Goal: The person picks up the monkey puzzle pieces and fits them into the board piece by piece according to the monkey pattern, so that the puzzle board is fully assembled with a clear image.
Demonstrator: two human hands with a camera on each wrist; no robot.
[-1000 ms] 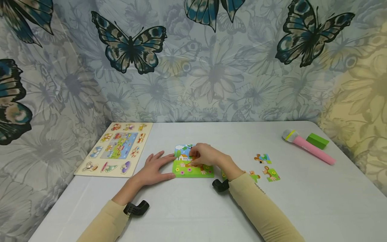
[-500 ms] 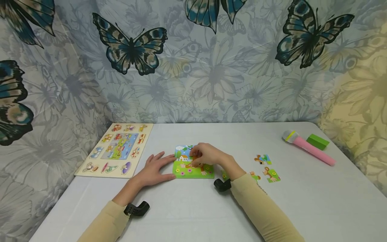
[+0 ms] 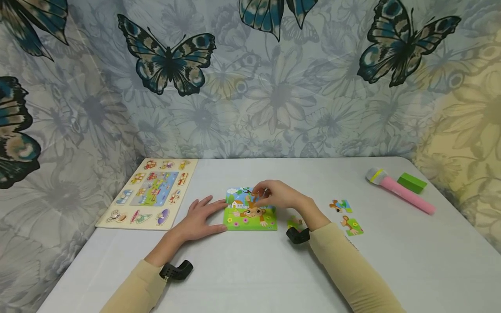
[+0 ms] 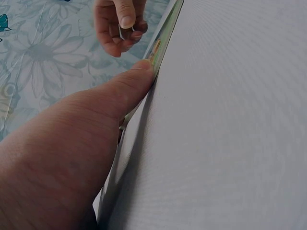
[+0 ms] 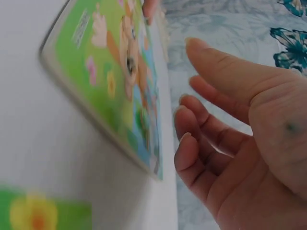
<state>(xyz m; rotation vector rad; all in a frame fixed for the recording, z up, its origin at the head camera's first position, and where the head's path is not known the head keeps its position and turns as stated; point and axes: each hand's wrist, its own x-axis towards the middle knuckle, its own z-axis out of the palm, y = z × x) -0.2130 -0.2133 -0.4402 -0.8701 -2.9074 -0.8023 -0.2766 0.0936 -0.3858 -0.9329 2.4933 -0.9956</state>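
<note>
A square puzzle board (image 3: pixel 250 224) with a monkey, a small house and flowers lies mid-table. My left hand (image 3: pixel 201 219) rests flat at its left edge, fingers spread and straight, thumb at the lower left corner. In the left wrist view that thumb (image 4: pixel 127 84) touches the board's edge. My right hand (image 3: pixel 279 194) hovers over the board's upper right part. The right wrist view shows its fingers (image 5: pixel 184 158) loosely bent and the thumb apart, with nothing between them. A green puzzle piece (image 3: pixel 294 222) lies right of the board, partly hidden by the right wrist.
Two more puzzle pieces, an upper one (image 3: pixel 340 205) and a lower one (image 3: pixel 352 225), lie right of my right forearm. A pink microphone (image 3: pixel 407 194) and a green block (image 3: pixel 412 183) are at the far right. A large wooden picture board (image 3: pixel 107 221) lies at the left.
My right hand has lifted off the board's middle and shifted slightly up and right, uncovering the monkey's face. Its sleeve now covers a puzzle piece seen earlier. The left hand stays put.
</note>
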